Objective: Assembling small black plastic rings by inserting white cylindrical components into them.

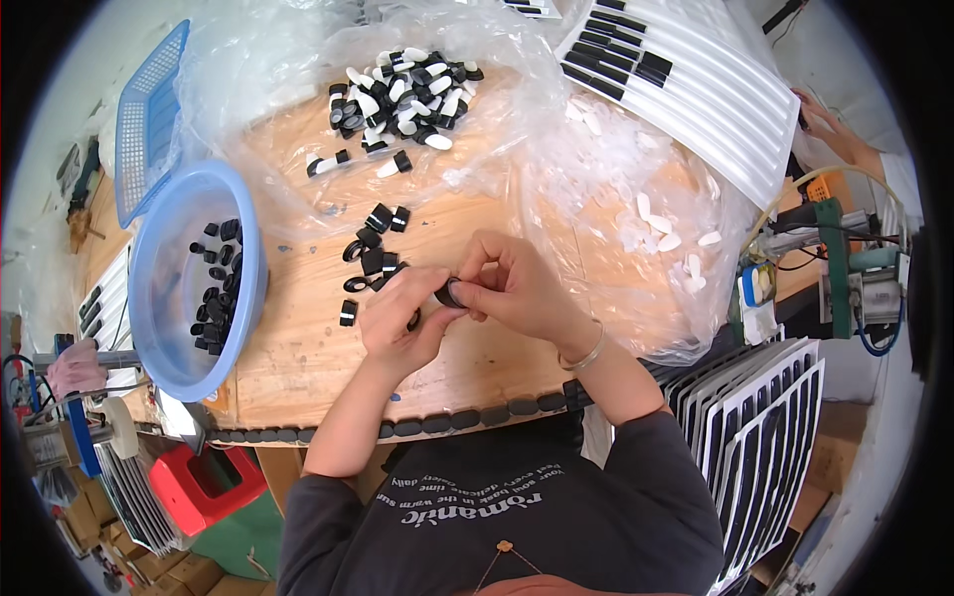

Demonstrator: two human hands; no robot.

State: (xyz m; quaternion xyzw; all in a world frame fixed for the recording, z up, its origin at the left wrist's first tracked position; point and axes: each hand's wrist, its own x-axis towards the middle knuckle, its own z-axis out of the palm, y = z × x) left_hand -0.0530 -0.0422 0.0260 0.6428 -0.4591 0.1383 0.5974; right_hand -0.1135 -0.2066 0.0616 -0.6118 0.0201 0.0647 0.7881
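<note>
My left hand (397, 320) and my right hand (517, 286) meet over the wooden table (298, 368), pinching one small black round part (452, 292) between their fingertips. Just left of my hands lie several loose black parts (373, 253). Farther back, a pile of black-and-white pieces (402, 94) rests on clear plastic sheeting (497, 149). Small white pieces (661, 228) are scattered on the plastic to the right. A blue bowl (164, 338) at the left holds several black parts (214, 288).
A blue mesh basket (149, 109) stands behind the bowl. White trays with black inserts (686, 79) lie at the back right, and stacked trays (760, 417) lean at the lower right. Another person's hand (830, 124) works at the far right near a small machine (855, 273). A red box (204, 482) sits below the table.
</note>
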